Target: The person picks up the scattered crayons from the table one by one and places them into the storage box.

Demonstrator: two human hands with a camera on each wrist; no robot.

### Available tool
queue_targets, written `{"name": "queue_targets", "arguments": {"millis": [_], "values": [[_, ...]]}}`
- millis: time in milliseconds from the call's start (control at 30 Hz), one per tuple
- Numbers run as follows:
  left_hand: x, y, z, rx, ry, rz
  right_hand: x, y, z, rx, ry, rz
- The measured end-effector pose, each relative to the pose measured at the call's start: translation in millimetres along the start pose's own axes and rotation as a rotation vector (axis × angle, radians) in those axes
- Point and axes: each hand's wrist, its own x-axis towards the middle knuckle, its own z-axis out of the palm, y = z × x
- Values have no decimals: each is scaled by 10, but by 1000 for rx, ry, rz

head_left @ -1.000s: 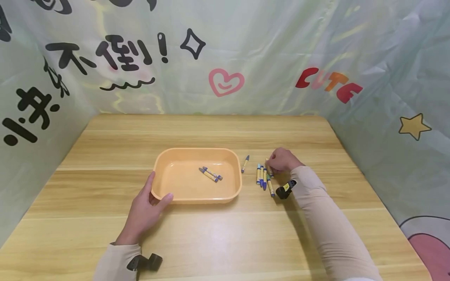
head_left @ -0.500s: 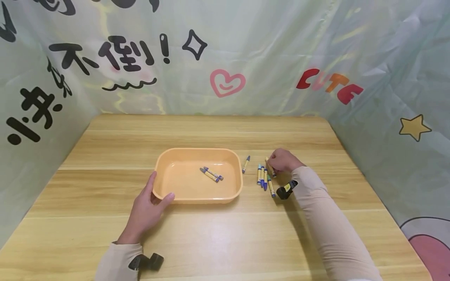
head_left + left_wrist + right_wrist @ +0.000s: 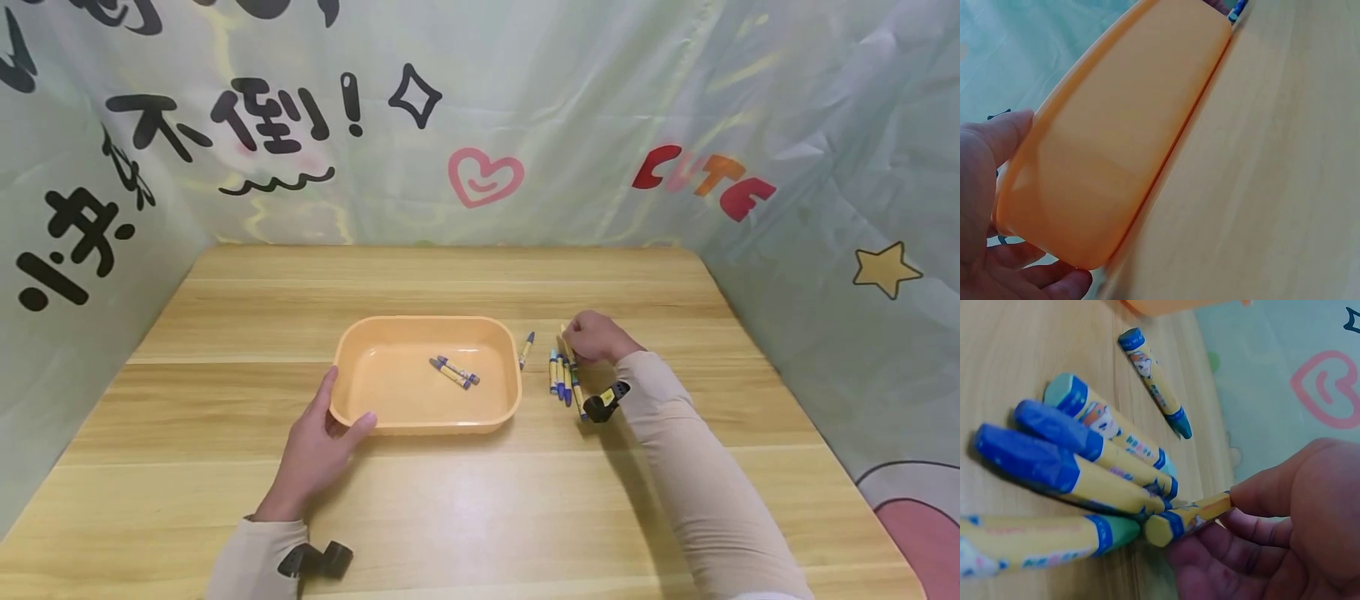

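My left hand [image 3: 315,454] grips the near left corner of an orange plastic tray [image 3: 375,400]. Its thumb lies at the rim, and in the left wrist view the fingers [image 3: 1063,281] curl under the corner. Beside the tray on the right, my right hand [image 3: 597,337] pinches a yellow crayon [image 3: 1200,514] between thumb and fingers, tilted over the others. Close by on the table lie a light blue crayon [image 3: 1107,419], two blue crayons [image 3: 1041,462] and a green-tipped crayon [image 3: 1041,540]. Inside the tray are two dark-tipped crayons [image 3: 450,374].
A single dark-tipped crayon [image 3: 527,350] lies apart, near the tray's right rim. The wooden table [image 3: 450,517] meets a printed cloth backdrop [image 3: 555,100] at the back and sides. Small black cameras [image 3: 326,560] are strapped at both wrists.
The right hand has moved slightly left and away, with the yellow crayon shifting from beside the row to over it. The left hand keeps its grip on the tray.
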Motion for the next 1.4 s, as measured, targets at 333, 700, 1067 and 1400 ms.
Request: {"name": "queue_targets", "arguments": {"millis": [333,700,1067,1400], "values": [[-6,12,-4,2,-6,-1,-63,-147,14,-19,70,-30],[-7,8,-6,6,-3,6,-39,-298,4,-46,108,-95],[-1,14,-14,-4,-8,-1,-21,-481,25,-24,65,-118],[-6,14,-13,-10,-9,5,5,-671,22,25,51,-136]]}}
